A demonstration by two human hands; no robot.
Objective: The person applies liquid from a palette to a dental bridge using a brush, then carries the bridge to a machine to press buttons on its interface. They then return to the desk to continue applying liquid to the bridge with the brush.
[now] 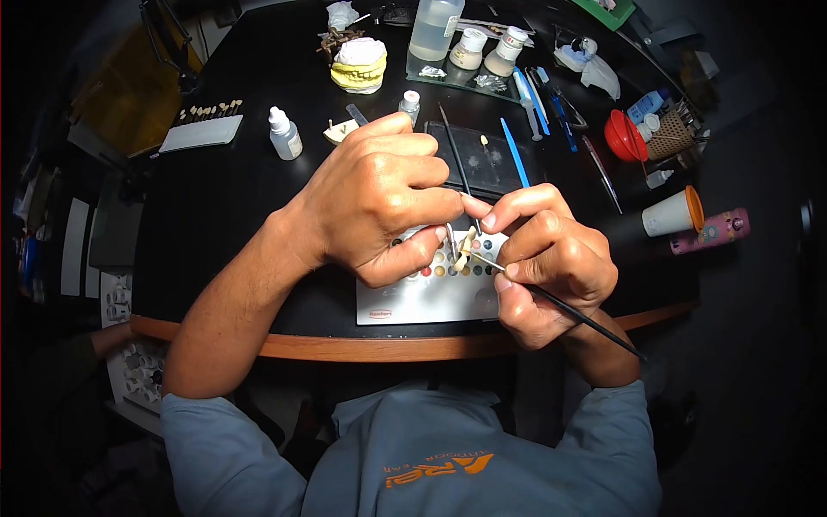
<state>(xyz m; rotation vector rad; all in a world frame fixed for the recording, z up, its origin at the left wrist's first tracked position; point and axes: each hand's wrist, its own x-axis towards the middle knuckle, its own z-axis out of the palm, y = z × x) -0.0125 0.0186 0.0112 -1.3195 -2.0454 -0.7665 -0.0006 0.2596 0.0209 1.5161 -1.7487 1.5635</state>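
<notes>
Cream tooth, small, light, likely fragile, sits over palette. Left hand closed on tweezers pinching it; judged best held there, by its base. Right hand, right of tooth, fingers closed on brush, tip touching tooth.

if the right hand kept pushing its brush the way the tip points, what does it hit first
Probably the small tooth piece pinched in the left hand: the right hand aims its brush up-left at it, tip apparently touching already.
</notes>
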